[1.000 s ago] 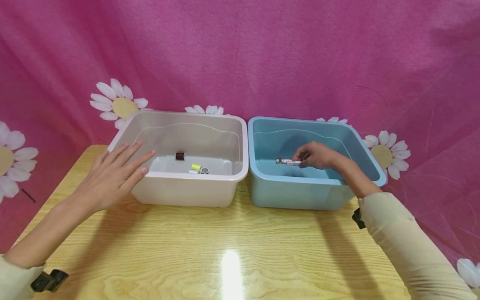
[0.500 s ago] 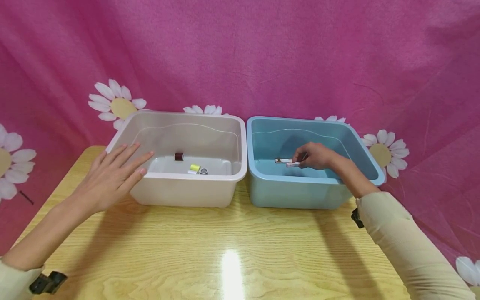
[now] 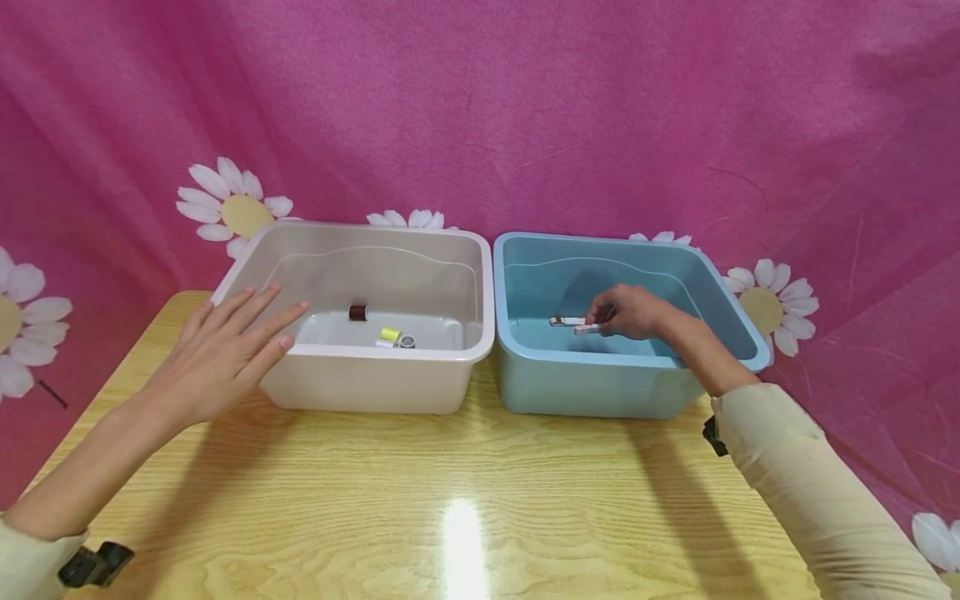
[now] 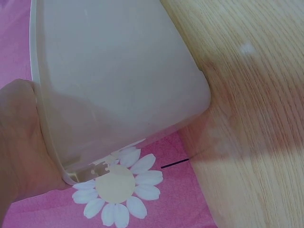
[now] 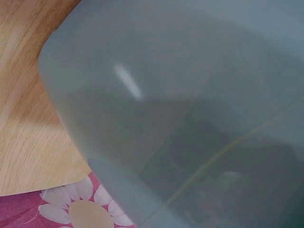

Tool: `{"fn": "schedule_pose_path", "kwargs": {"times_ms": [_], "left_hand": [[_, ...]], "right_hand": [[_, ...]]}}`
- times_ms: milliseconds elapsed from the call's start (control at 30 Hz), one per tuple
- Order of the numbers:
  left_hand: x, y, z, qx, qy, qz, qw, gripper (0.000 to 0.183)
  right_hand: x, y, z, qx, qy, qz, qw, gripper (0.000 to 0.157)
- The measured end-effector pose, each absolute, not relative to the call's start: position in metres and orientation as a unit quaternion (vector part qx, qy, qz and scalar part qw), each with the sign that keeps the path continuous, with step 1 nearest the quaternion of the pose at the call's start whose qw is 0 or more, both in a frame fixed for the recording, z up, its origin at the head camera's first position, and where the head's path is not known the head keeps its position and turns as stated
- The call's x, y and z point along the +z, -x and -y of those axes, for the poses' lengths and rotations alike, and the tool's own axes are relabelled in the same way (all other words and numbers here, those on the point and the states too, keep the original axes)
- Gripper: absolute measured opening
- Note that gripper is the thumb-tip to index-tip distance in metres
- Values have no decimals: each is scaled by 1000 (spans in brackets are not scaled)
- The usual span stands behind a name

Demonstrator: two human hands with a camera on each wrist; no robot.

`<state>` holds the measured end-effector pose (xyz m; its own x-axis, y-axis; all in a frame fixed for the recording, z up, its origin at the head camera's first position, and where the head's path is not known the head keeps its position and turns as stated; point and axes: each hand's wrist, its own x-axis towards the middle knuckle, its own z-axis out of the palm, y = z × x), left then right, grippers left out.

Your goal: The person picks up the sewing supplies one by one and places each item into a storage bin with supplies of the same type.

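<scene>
My left hand (image 3: 222, 354) is spread flat, palm down, at the front left corner of the beige bin (image 3: 367, 383). In the left wrist view, that hand (image 4: 21, 142) lies along the bin's rim; firm contact is hard to tell. Inside the blue bin (image 3: 585, 387), my right hand (image 3: 630, 312) pinches a small white-and-pink bar (image 3: 587, 329) between thumb and fingertips. Just behind it is a similar small white bar with a brown end (image 3: 558, 321). Curled fingers hide part of both bars. The right wrist view shows mostly the blue bin's wall (image 5: 142, 57), not the hand.
Small thread spools lie in the beige bin: a brown one (image 3: 358, 313), a yellow one (image 3: 390, 334) and a grey-ended one (image 3: 407, 342), with a whitish piece beside them. Both bins stand side by side on a wooden table (image 3: 420, 483), before a pink flowered cloth (image 3: 480, 108).
</scene>
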<state>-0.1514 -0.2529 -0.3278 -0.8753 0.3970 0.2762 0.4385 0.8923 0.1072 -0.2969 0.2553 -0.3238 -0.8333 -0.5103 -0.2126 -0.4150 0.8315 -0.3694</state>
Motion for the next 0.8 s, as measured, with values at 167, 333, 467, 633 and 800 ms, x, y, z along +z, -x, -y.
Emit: {"fn": "schedule_pose_path", "kwargs": {"times_ms": [167, 333, 467, 633, 800], "left_hand": [[-328, 152, 253, -82, 218, 964, 126, 46], [-328, 152, 253, -85, 216, 964, 127, 47], [-328, 151, 253, -87, 215, 965, 127, 47], [-328, 151, 253, -87, 216, 964, 127, 47], [-329, 151, 253, -89, 216, 963, 132, 46]], "right_hand": [[-325, 298, -255, -152, 241, -946, 154, 13], [-325, 298, -256, -151, 238, -947, 152, 12], [-326, 299, -256, -151, 237, -949, 145, 12], [-326, 300, -256, -149, 236, -950, 139, 11], [-326, 300, -257, -151, 236, -950, 136, 10]]}}
